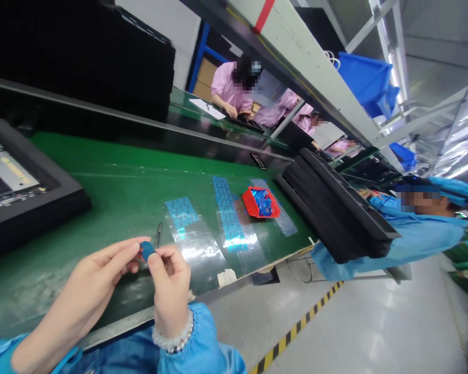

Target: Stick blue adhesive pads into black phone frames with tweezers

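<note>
Between the fingertips of my left hand point(109, 267) and my right hand point(169, 278) is a small blue piece of film point(147, 251), pinched from both sides above the near edge of the green bench point(125, 208). Just beyond my right fingers lies a thin dark tool point(158, 234), perhaps tweezers. To its right a clear sheet point(203, 249) carries blue stickers point(182, 212) on its far part. A second strip of blue stickers point(229, 213) lies farther right. Beside that strip stands a red bin point(253, 208) holding crumpled blue film scraps point(264, 201).
A black foam tray point(58, 182) with a device in it sits at left. Stacked black trays point(331, 208) stand at the bench's right end, near a co-worker in blue point(398, 228). Co-workers in pink point(224, 83) sit across the bench. A small dark object point(258, 161) lies at the back.
</note>
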Demonstrator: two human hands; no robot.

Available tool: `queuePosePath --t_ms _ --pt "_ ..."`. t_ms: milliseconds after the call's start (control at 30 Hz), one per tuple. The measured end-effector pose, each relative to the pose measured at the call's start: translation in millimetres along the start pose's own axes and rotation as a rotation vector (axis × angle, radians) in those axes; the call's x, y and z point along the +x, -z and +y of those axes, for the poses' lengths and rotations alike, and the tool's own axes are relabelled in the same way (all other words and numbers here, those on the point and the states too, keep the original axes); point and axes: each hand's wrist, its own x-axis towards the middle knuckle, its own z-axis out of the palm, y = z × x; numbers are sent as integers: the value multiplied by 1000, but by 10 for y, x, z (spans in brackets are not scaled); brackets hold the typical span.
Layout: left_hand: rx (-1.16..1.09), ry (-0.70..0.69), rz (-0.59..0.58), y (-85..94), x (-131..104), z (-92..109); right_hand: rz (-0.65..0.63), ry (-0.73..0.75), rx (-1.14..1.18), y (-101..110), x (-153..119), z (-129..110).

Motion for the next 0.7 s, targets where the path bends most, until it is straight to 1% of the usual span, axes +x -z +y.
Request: queuePosePath --t_ms 133,200,267,367,467,533,567,600,633,700 --pt "-86 126 -35 144 -31 17 -34 -144 176 -96 -4 -85" --pt "-91 154 -36 189 -14 23 -66 -179 209 -118 -5 -131" --pt "-88 150 -26 204 7 10 -74 -187 212 -137 -10 -151" --pt "-3 20 -23 197 2 -47 -82 -154 163 -161 -32 -119" --pt "105 -120 -19 251 -39 -40 -112 -45 49 -143 -65 -40" --pt "210 -230 -25 392 -37 91 -130 43 -22 -82 -70 14" --pt "302 -297 -6 503 -18 204 -138 83 -49 -38 -60 38" --pt "444 -368 33 637 15 343 -143 118 -72 11 -42 58" --pt "580 -415 115 788 62 499 -146 144 -88 62 -18 75" --pt "971 -410 373 1095 195 816 -156 168 -105 150 33 102"
